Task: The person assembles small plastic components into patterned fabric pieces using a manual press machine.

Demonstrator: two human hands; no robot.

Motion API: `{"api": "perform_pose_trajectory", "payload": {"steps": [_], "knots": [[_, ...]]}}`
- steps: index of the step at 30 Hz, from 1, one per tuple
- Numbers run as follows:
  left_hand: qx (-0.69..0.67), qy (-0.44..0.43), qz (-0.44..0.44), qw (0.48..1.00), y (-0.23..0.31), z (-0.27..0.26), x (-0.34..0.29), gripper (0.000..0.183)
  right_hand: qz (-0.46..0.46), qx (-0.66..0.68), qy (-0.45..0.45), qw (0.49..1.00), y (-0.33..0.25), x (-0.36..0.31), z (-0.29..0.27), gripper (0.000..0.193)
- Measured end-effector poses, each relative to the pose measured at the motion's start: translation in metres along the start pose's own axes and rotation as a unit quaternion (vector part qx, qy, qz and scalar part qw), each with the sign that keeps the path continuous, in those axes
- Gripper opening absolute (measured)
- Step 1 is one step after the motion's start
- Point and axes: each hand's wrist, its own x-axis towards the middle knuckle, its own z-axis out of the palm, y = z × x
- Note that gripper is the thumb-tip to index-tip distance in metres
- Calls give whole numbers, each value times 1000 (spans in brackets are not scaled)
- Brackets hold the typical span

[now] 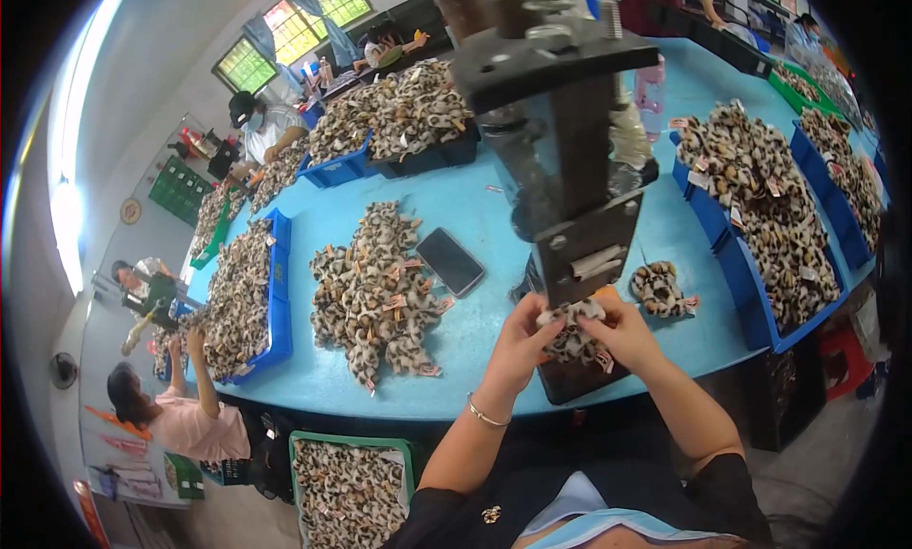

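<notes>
A small plush piece (572, 338) with white, brown and black spots is pinched between my two hands, below the head of a dark metal press (579, 207). My left hand (518, 348) grips its left side, thumb on top, and my right hand (625, 334) grips the right side. A small tag pokes out at its lower right edge. Another spotted plush piece with a tag (657, 288) lies on the table just right of the press. Left of my hands a loose pile of similar plush pieces (375, 293) spreads beside a dark phone (451, 262).
Blue bins filled with plush pieces stand on the blue table (475, 359), one at left (279, 302) and one at right (717, 255). A green-rimmed crate (410, 468) sits below the table edge. A clear bottle (650, 98) stands behind the press. Several people work around the table.
</notes>
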Motion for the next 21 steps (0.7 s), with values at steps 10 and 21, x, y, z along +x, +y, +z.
{"api": "perform_pose_trajectory", "payload": {"steps": [10,21], "knots": [[4,25,85,996,-5,16,-37,21,-305,-306,-7,902,-16,-41,-4,31],[284,-210,114,928,21,1,-39,19,-466,-385,-72,793,-9,-57,-10,39]]}}
